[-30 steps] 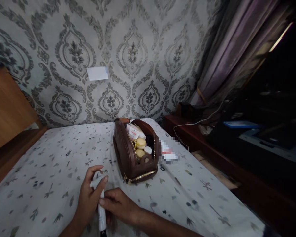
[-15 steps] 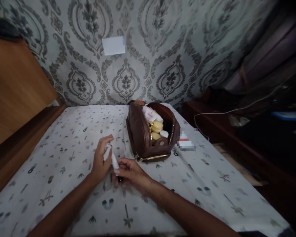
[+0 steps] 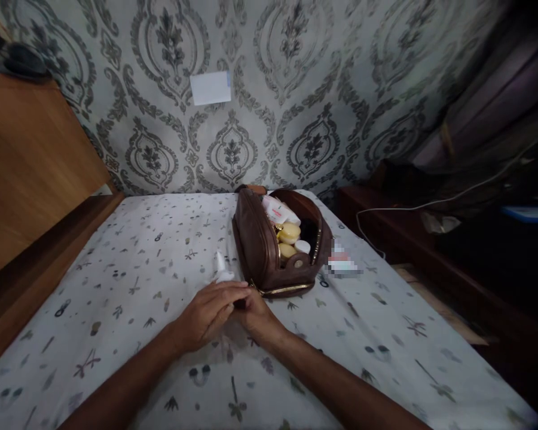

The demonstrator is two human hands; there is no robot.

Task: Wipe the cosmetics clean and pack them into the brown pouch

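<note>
My left hand [image 3: 213, 313] and my right hand [image 3: 259, 313] meet above the patterned sheet, just in front of the bag. The left fingers reach across to the right ones. Beyond the left knuckles a slim white tube [image 3: 221, 266] sticks up, its lower part hidden by that hand. A small dark piece [image 3: 239, 303] shows where the two hands meet; what the curled right fingers hold is mostly covered. The brown bag [image 3: 255, 239] stands unzipped behind my hands, with yellow-lidded containers [image 3: 290, 232], a white cap [image 3: 302, 246] and a white-and-pink packet [image 3: 280, 211] inside.
A blurred white-and-red item [image 3: 342, 260] lies right of the bag. At left stands a wooden panel [image 3: 36, 167]; behind is a patterned wall [image 3: 233, 137] bearing a white card [image 3: 210, 88]. A pale cable [image 3: 407, 208] runs over dark furniture at right.
My left hand has moved right and down, closing over beside my right hand. The white tube, earlier visible between both hands, now shows only beyond the left fingers. The view has shifted slightly.
</note>
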